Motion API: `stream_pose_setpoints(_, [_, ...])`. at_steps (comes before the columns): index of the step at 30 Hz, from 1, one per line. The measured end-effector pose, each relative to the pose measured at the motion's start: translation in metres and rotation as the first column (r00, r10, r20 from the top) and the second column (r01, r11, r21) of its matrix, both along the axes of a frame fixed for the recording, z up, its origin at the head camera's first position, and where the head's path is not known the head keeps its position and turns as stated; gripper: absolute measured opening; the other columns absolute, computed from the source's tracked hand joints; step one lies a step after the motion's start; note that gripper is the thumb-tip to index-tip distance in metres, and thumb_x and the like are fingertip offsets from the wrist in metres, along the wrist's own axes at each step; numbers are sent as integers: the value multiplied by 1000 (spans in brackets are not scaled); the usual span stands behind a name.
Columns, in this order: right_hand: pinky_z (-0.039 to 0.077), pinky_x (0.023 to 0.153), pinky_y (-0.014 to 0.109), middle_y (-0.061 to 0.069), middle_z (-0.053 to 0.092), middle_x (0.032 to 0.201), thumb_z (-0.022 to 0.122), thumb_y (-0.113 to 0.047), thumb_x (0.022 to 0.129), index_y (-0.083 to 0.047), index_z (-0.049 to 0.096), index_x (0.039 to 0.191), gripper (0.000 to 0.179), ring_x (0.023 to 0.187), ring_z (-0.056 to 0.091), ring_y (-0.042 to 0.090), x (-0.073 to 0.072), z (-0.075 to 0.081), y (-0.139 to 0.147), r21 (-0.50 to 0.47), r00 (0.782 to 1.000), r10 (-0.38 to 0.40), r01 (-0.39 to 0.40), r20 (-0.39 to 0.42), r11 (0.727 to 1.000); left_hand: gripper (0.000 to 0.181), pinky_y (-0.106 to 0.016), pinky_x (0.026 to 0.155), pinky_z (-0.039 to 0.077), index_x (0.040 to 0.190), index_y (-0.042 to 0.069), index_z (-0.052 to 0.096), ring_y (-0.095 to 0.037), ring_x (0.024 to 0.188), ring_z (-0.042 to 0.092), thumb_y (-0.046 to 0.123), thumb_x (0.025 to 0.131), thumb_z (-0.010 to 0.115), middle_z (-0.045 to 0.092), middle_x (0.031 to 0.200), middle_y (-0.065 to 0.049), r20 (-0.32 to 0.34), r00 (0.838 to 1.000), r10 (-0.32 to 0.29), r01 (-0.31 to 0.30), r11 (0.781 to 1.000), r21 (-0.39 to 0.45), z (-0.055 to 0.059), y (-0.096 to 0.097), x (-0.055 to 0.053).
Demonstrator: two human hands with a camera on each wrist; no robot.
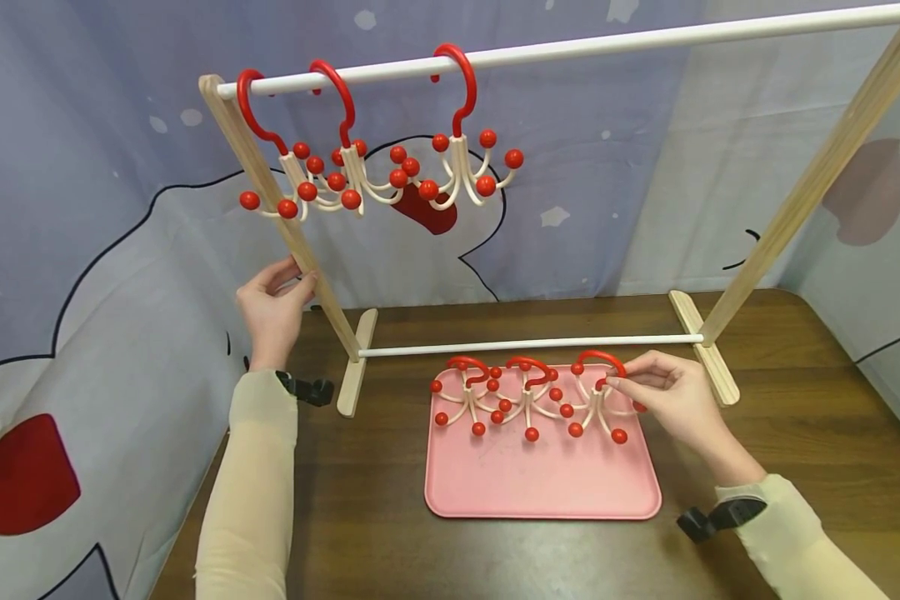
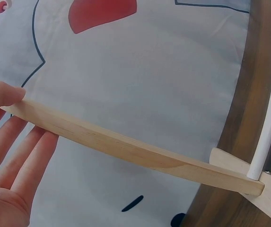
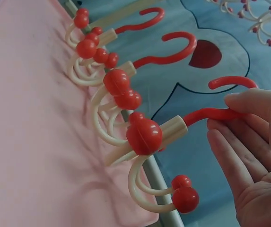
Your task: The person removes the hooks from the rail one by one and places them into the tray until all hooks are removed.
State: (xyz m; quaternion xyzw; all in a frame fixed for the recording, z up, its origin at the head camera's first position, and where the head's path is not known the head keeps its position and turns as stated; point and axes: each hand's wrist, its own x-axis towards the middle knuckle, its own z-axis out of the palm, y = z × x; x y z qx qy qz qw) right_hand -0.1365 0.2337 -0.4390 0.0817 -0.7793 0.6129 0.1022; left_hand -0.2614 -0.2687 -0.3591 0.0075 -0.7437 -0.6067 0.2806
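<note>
My left hand (image 1: 273,304) grips the left wooden post (image 2: 126,144) of a small garment rack, thumb on one side and fingers on the other. At the right, my right hand (image 1: 671,396) pinches the red hook (image 3: 206,113) of a multi-arm hanger (image 1: 597,408) between thumb and fingers. That hanger has cream arms tipped with red balls and stands over the tray's back right corner. Beside it on the pink tray (image 1: 540,492) stand two matching hangers, a middle one (image 1: 528,404) and a left one (image 1: 468,400).
Three more such hangers, one of them (image 1: 459,167) furthest right, hang from the rack's white top rail (image 1: 645,40). A white lower bar (image 1: 532,344) runs behind the tray. The right post (image 1: 810,187) rises from a wooden foot (image 1: 705,346). Patterned cloth (image 1: 570,225) hangs behind the brown table (image 1: 360,533).
</note>
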Motion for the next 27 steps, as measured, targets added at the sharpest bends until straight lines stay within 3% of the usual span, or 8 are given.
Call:
stream_pose_setpoints(6, [63, 66, 24, 2, 77, 88, 82, 5, 84, 12, 69, 98, 21, 80, 74, 9, -3, -8, 2, -26, 1000, -15, 15, 4, 1000, 33, -22, 73, 62, 119, 3, 75, -9, 85, 73, 6, 87, 80, 73, 109, -13, 0, 1000, -8, 8, 1000, 19, -1, -1, -1])
stream_pose_setpoints(14, [62, 67, 22, 2, 77, 92, 81, 6, 84, 13, 68, 101, 22, 82, 74, 7, -5, -16, 5, -40, 999, -31, 32, 20, 999, 30, -23, 74, 62, 117, 2, 76, -10, 86, 74, 6, 88, 79, 74, 107, -13, -20, 1000, -8, 8, 1000, 14, -2, 0, 1])
stream_pose_setpoints(20, [62, 68, 22, 1, 77, 90, 81, 3, 85, 13, 67, 102, 24, 82, 73, 7, -5, -17, 6, -38, 999, -36, 38, 36, 999, 30, -23, 75, 62, 118, 2, 75, -11, 86, 74, 5, 88, 79, 74, 108, -13, -25, 1000, -13, 13, 1000, 15, -1, 1, 1])
stream_pose_setpoints(27, [62, 73, 24, 6, 76, 101, 83, 0, 85, 8, 68, 115, 34, 88, 74, 11, -3, -15, 6, -43, 999, -38, 39, 31, 998, 31, -24, 77, 62, 119, 2, 75, -11, 86, 74, 4, 88, 79, 73, 110, -14, -17, 1000, -17, 17, 1000, 18, -1, 1, 1])
